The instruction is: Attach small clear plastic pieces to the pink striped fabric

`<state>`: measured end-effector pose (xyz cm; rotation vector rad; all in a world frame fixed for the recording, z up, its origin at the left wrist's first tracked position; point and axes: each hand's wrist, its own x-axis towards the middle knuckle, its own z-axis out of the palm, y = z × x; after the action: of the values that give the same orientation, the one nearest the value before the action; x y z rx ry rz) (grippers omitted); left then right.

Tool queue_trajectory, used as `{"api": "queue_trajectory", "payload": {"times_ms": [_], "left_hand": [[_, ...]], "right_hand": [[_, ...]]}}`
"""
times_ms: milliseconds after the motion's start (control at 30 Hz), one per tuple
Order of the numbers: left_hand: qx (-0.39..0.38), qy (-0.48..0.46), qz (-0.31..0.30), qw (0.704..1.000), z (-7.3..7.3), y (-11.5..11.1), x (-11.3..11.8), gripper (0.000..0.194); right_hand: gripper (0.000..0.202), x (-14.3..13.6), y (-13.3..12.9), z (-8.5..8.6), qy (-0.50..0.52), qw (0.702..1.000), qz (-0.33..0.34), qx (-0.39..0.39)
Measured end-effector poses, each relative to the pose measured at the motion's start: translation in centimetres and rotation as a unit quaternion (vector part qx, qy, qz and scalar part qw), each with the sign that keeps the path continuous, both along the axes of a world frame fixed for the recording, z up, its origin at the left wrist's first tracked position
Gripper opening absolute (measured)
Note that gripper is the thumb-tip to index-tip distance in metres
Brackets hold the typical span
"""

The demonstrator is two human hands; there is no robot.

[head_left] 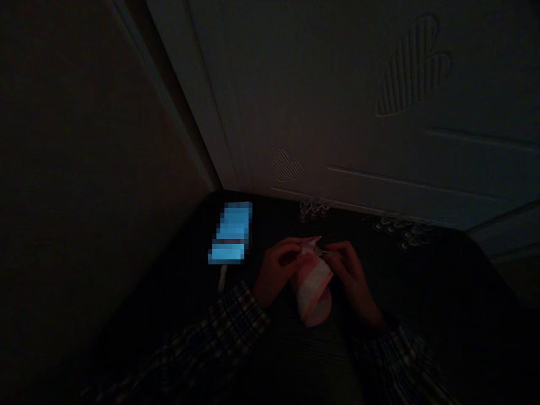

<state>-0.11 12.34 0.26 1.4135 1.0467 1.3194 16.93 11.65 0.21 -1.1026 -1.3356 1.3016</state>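
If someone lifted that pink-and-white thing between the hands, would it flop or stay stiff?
The pink-and-white thing would probably flop somewhat: its surface looks soft, its body folded or overlapping. It may be light, since the left hand seems to hold its upper end by fingertips. Its uneven outline makes rolling unlikely.

The fabric bundle was over the table, with the left hand at its left, gripping its upper edge, and the right hand at its right, by its upper corner. Left of the bundle and farther back, the phone lay on the table; a cable ran left of the bundle. Directly behind the bundle sat one group of small pieces; behind and to its right, another group. An upright panel stood behind the bundle.
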Motion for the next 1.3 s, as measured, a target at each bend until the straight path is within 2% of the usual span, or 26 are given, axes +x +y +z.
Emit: {"api": "queue_trajectory", "payload": {"times_ms": [100,200,667,933,1300], "left_hand": [[-0.02,-0.048,-0.018,0.998,-0.29,0.02,0.09,0.016],[-0.037,-0.064,-0.001,0.997,-0.61,0.02,0.14,0.017],[0.07,0.043,0.009,0.997,-0.01,-0.23,-0.51,0.006],[0.013,0.056,0.047,0.997,-0.38,0.51,-0.53,0.016],[-0.064,-0.05,0.041,0.996,-0.6,0.54,-0.17,0.011]], "right_hand": [[0.02,-0.02,-0.03,-0.11,-0.001,1.0,-0.002,-0.002],[0.02,-0.03,-0.07,-0.12,-0.003,1.0,0.0,-0.008],[0.022,0.14,0.16,0.13,0.021,0.999,0.022,-0.012],[0.016,-0.45,0.09,-0.27,0.001,0.998,0.064,-0.011],[0.014,-0.22,0.02,0.06,-0.006,0.998,0.066,-0.002]]}}
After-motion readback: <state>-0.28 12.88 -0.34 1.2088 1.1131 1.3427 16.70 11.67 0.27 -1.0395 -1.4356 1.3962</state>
